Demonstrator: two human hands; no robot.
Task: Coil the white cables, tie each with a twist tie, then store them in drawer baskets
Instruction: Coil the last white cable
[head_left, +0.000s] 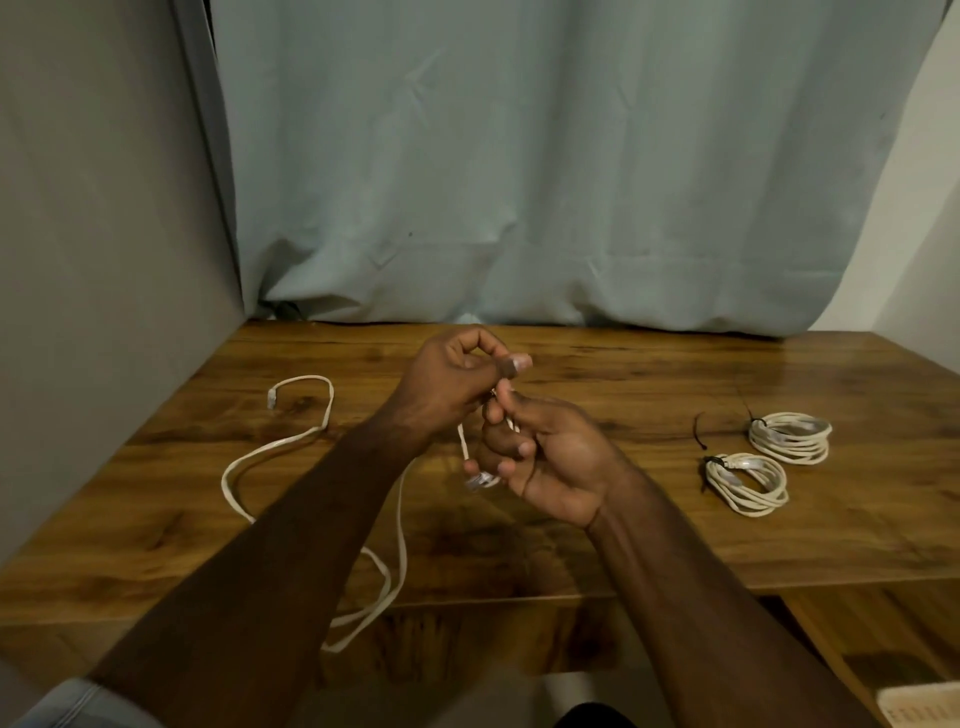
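Two coiled cables (769, 457) tied and lying at right on the worktop (623, 519); spare twist tie (698, 432) beside them. Third cable (311, 436) mostly loose, trailing left and off the near edge. Left hand (452, 384) and right hand (540, 462) fingers pinching its end at centre. Coiling barely begun; baskets unseen.

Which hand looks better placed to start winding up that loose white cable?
Probably the left hand: the loose white cable trails away on its side of the table. The right hand already keeps a grip on the cable's plug end, anchoring the coil.
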